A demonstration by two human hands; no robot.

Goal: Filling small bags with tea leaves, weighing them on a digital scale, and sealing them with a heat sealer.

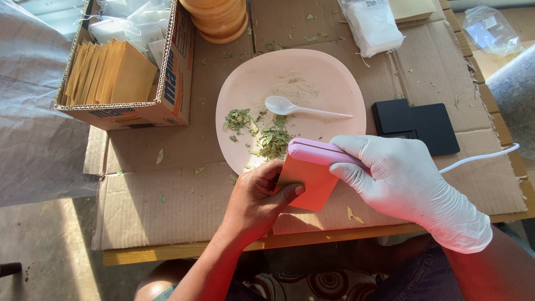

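The bare left hand (259, 195) pinches a small orange packet (305, 187) at the counter's (167, 200) near edge. The gloved right hand (401, 178) squeezes a pink sealer (320, 153) shut on the packet's top. If the packet slips, the seal may come out crooked and dry leaves (270, 139) could spill.

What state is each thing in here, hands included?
Left hand: bare, pinching the orange pouch.
Right hand: gloved, gripping the pink sealer.
Orange pouch: top edge under the sealer.
Pink sealer: pressed on the pouch, corded.
Pink plate: holds dried leaves and a spoon.
White spoon: lying on the plate.
Cardboard box: open, envelopes upright inside.
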